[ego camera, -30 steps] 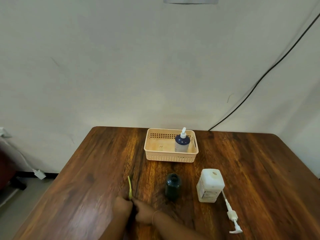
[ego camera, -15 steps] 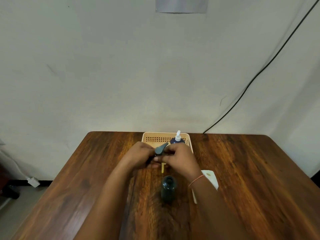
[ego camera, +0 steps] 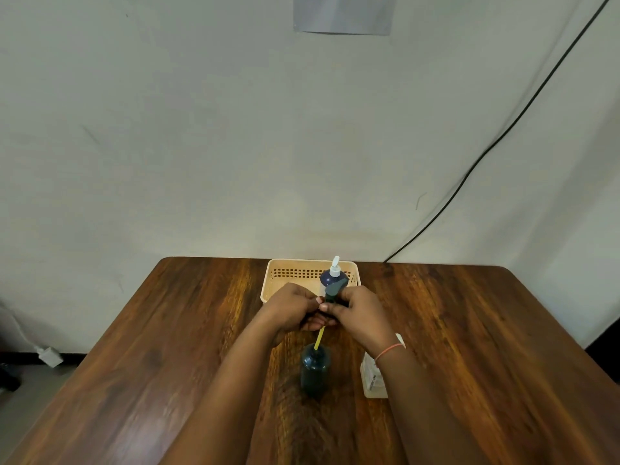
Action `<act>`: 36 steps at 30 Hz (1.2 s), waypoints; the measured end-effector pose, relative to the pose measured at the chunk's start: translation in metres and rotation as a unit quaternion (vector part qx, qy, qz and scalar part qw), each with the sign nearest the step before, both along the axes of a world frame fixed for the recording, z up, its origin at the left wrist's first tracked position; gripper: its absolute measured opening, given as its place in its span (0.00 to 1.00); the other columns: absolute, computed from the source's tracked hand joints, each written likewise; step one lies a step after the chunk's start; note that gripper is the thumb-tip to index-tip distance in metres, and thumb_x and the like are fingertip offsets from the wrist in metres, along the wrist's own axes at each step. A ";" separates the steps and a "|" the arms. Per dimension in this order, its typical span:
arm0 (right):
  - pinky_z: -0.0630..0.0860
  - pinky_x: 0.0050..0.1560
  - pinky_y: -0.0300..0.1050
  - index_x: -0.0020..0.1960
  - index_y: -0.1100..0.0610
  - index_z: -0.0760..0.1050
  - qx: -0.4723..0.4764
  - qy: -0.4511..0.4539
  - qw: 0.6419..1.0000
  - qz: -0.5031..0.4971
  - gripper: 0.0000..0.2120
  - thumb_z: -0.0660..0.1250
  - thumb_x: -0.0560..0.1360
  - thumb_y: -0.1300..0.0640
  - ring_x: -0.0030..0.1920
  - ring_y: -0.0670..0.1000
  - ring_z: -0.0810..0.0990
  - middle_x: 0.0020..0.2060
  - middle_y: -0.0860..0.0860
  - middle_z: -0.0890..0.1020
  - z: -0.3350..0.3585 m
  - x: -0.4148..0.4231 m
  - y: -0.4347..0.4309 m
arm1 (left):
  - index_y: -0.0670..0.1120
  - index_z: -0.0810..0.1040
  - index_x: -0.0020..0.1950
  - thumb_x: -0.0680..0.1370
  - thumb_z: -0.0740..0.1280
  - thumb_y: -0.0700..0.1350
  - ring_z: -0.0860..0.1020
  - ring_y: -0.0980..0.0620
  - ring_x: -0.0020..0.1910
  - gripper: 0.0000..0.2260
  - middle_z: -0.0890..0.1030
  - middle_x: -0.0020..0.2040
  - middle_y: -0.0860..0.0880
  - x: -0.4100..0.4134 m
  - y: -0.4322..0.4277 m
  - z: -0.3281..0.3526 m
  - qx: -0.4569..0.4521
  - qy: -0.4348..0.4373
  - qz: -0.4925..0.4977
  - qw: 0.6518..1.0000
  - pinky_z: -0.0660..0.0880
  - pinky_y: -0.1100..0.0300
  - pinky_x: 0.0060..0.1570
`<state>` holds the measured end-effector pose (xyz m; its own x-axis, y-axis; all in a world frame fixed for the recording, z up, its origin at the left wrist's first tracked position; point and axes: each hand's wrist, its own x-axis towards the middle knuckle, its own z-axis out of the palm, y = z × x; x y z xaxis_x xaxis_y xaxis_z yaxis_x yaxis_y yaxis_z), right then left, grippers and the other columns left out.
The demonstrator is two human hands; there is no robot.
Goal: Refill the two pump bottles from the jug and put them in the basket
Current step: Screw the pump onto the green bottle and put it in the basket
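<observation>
A dark green bottle (ego camera: 314, 370) stands open-necked in the middle of the wooden table (ego camera: 486, 347). Above it my left hand (ego camera: 291, 309) and my right hand (ego camera: 360, 312) together hold a dark pump head (ego camera: 335, 288). Its yellow dip tube (ego camera: 319, 337) slants down, with the tip at the bottle's mouth. A blue pump bottle with a white top (ego camera: 330, 278) stands in the beige basket (ego camera: 288, 275) behind my hands. The white jug (ego camera: 374, 380) stands right of the green bottle, mostly hidden by my right forearm.
A white wall rises right behind the table's far edge, with a black cable (ego camera: 503, 135) running down it. A white plug (ego camera: 50, 355) lies on the floor at the left. Bare wood lies to the left and right of the bottles.
My hands picked the pump head up from the table on the left, raised it over the green bottle and lowered its tube tip to the bottle's mouth. The camera tilted slightly.
</observation>
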<state>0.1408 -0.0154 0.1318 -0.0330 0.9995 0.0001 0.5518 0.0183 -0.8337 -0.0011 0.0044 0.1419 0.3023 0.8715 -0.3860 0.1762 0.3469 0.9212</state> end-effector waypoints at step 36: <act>0.72 0.64 0.47 0.60 0.56 0.76 -0.109 -0.064 0.991 -0.034 0.21 0.74 0.67 0.56 0.62 0.52 0.76 0.59 0.51 0.79 -0.121 -0.003 0.017 | 0.51 0.73 0.67 0.74 0.68 0.40 0.75 0.57 0.58 0.22 0.79 0.62 0.51 0.009 -0.015 -0.128 0.095 0.274 0.021 0.957 0.69 0.68 0.52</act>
<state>0.1374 0.0014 0.0106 0.0492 0.9752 -0.2158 0.6470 -0.1957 -0.7370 0.0084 -0.0107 0.0141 0.0622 0.9488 -0.3097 0.6405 0.2000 0.7414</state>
